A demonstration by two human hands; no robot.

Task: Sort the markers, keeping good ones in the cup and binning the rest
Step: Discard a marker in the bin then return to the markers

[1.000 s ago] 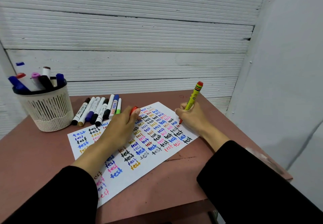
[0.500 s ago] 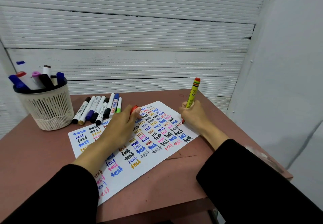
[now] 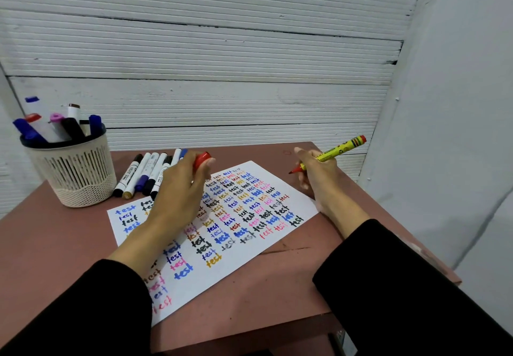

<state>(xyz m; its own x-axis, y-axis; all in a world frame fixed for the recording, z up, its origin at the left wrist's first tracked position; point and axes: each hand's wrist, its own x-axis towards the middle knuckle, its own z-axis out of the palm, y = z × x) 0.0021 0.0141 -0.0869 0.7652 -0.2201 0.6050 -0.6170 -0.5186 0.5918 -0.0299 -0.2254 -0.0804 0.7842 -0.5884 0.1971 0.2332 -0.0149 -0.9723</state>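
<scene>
From the head camera, a cream slotted cup (image 3: 75, 172) with a dark rim stands at the far left of the reddish-brown table (image 3: 291, 280). Inside it several markers (image 3: 55, 126) lean at angles, caps up: blue ones, a red-capped white one, a pink-capped one, a black one and a white one with a brown cap.

Just right of the cup, a row of loose markers (image 3: 144, 175) lies side by side on the table, touching the far left edge of a white sheet of paper (image 3: 249, 247). The sheet is covered with the word "test" written in many colours.

The left hand (image 3: 177, 197) hovers over the paper, fingers curled round a red cap (image 3: 201, 160) held at the fingertips. The right hand (image 3: 319, 175) is raised at the far right corner of the sheet and grips a yellow marker (image 3: 331, 154) with a striped end; its bare red tip points left towards the cap, and the two stay apart. Black sleeves (image 3: 402, 286) cover both forearms at the near edge.
</scene>
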